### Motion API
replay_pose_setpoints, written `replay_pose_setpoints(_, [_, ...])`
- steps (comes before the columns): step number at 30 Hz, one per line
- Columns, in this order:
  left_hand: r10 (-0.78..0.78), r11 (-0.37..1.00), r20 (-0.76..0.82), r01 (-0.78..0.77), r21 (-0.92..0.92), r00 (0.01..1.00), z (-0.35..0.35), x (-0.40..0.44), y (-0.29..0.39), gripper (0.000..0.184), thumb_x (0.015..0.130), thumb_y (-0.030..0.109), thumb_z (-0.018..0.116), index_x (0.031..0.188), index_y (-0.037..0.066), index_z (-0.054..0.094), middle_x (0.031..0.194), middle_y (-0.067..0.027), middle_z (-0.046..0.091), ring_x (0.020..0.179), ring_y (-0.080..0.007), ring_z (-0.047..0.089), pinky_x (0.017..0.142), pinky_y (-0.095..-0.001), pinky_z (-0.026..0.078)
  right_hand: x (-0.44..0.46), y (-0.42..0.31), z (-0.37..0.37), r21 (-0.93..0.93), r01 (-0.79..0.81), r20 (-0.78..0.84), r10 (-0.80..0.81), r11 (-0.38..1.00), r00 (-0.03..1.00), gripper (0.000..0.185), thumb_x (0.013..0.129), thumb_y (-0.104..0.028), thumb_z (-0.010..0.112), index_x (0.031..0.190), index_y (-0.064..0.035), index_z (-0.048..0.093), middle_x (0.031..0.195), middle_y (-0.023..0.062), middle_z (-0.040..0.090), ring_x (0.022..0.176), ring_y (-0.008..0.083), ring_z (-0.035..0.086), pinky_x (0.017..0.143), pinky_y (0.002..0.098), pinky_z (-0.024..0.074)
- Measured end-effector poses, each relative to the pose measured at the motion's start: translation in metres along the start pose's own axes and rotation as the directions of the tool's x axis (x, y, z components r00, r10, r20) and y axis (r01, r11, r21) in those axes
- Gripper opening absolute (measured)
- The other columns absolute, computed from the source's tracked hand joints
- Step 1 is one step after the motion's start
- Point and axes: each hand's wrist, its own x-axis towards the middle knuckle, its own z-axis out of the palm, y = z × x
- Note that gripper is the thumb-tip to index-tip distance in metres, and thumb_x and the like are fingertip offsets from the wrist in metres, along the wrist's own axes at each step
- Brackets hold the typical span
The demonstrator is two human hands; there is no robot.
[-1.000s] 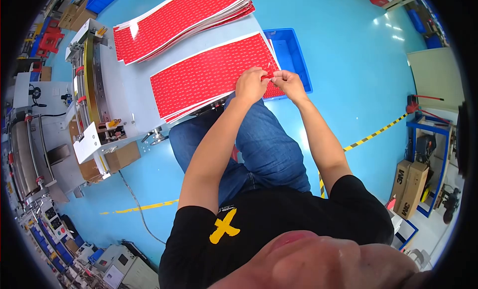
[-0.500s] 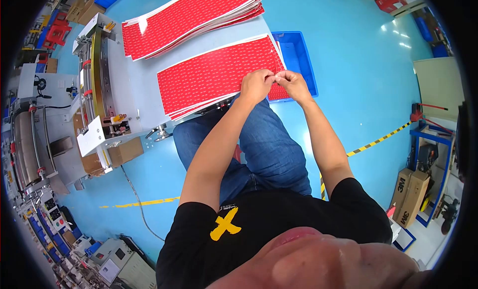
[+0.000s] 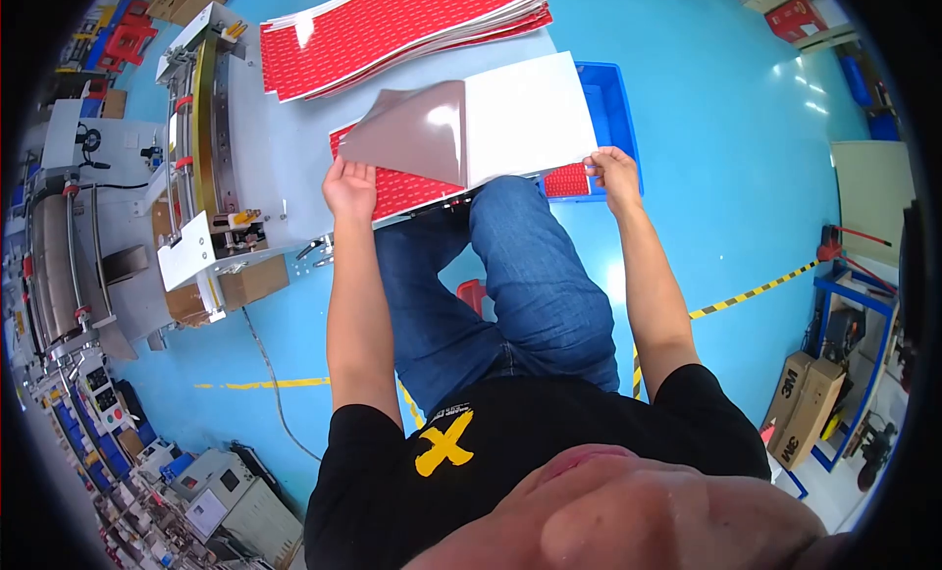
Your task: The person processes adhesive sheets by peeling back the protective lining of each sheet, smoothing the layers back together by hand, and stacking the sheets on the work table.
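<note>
A glossy grey-brown film [image 3: 417, 129] is folded back to the left over a red printed sheet [image 3: 407, 185]. Its near left corner meets the fingers of my left hand [image 3: 350, 187], which appear closed on it. To the right, a bare white sheet [image 3: 530, 114] joins the film along a straight edge. At the white sheet's near right corner, the fingers of my right hand [image 3: 615, 173] are pinched together on it. More red sheets lie underneath, mostly covered.
A stack of red patterned sheets [image 3: 402, 30] lies farther back on the grey table [image 3: 304, 143]. A blue bin [image 3: 613, 99] with a red piece [image 3: 566, 181] inside stands beyond the table's right edge. A roller machine [image 3: 201, 143] is at the left.
My hands were together at the right corner of the red sheet. My left hand has swept left, drawing the film back and exposing the white surface. My right hand moved slightly right.
</note>
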Motion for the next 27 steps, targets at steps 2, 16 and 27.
replay_pose_setpoints(2, [0.050,0.994,-0.064,-0.056,-0.094,0.997,-0.019,0.001,0.010,0.033,0.099,0.018,0.044,0.125,0.000,0.054,0.128,-0.0122,0.060,0.122,-0.0260,0.055,0.109,-0.0419,0.041,-0.001,-0.003,0.002,0.003,-0.009,0.008,0.009,1.000,1.000,0.005,0.090,-0.007,0.057,0.091,-0.0050,0.062,0.078,0.0045,0.068,0.062,0.0074,0.061,0.050,0.0211,0.0409])
replay_pose_setpoints(16, [-0.367,0.879,0.505,0.113,0.464,0.781,0.071,-0.046,-0.105,0.090,0.094,0.071,0.033,0.152,0.004,0.023,0.154,-0.0182,0.034,0.143,-0.0326,0.033,0.117,-0.0471,0.026,-0.005,-0.026,0.000,0.015,-0.002,0.166,0.000,1.000,0.986,0.008,0.093,-0.014,0.059,0.095,-0.0074,0.063,0.080,0.0007,0.067,0.064,0.0049,0.058,0.055,0.0202,0.0407])
replay_pose_setpoints(27, [0.065,-0.271,0.768,-0.729,0.629,0.638,-0.002,-0.029,-0.042,0.053,0.092,0.034,0.063,0.133,0.002,0.055,0.134,-0.0233,0.056,0.130,-0.0348,0.050,0.109,-0.0476,0.036,-0.033,-0.033,0.012,0.035,0.409,-0.136,-0.401,0.912,0.906,0.018,0.096,-0.018,0.059,0.107,-0.0045,0.064,0.081,0.0041,0.065,0.065,0.0060,0.055,0.057,0.0234,0.0447])
